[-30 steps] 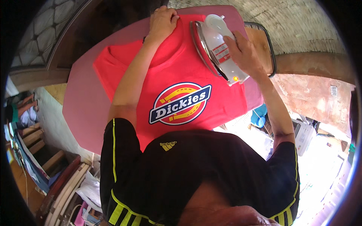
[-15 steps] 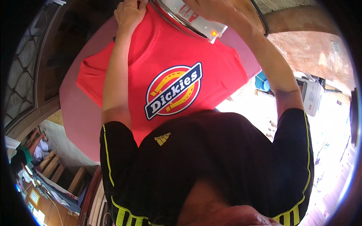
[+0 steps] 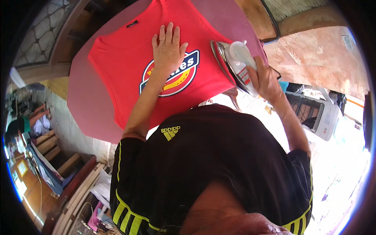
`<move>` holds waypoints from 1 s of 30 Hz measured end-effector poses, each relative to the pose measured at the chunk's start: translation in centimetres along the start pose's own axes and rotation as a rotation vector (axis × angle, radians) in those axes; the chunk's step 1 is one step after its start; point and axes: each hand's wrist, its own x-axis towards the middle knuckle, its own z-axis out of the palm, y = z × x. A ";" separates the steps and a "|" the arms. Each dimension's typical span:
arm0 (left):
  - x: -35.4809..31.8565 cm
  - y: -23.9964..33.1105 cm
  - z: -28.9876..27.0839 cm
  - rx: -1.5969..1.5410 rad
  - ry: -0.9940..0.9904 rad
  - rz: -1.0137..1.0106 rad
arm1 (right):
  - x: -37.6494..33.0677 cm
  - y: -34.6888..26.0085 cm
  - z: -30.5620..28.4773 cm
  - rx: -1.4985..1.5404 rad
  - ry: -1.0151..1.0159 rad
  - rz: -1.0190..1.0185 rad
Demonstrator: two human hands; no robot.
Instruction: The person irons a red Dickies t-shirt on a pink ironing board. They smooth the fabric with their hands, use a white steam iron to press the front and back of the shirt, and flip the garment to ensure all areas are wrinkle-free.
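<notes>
Red T-shirt (image 3: 117, 74) with round chest emblem lies spread flat on mauve ironing board (image 3: 84, 113). Left hand (image 3: 168, 49) rests palm down on shirt's emblem, fingers apart, gripping nothing. Right hand (image 3: 266, 80), grip clamped on handle of white iron (image 3: 235, 64), at shirt's right edge, soleplate tilted up.
</notes>
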 end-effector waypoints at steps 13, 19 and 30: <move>-5.9 3.8 -3.5 0.028 -0.041 -0.272 | 9.8 5.0 2.8 -0.015 0.034 -0.338; -8.8 1.7 -5.0 0.047 -0.013 -0.486 | 19.5 2.5 2.5 -0.098 -0.343 -0.360; -3.8 -24.6 -6.0 0.166 0.067 -0.375 | 21.1 0.3 4.1 -0.004 -0.362 -0.310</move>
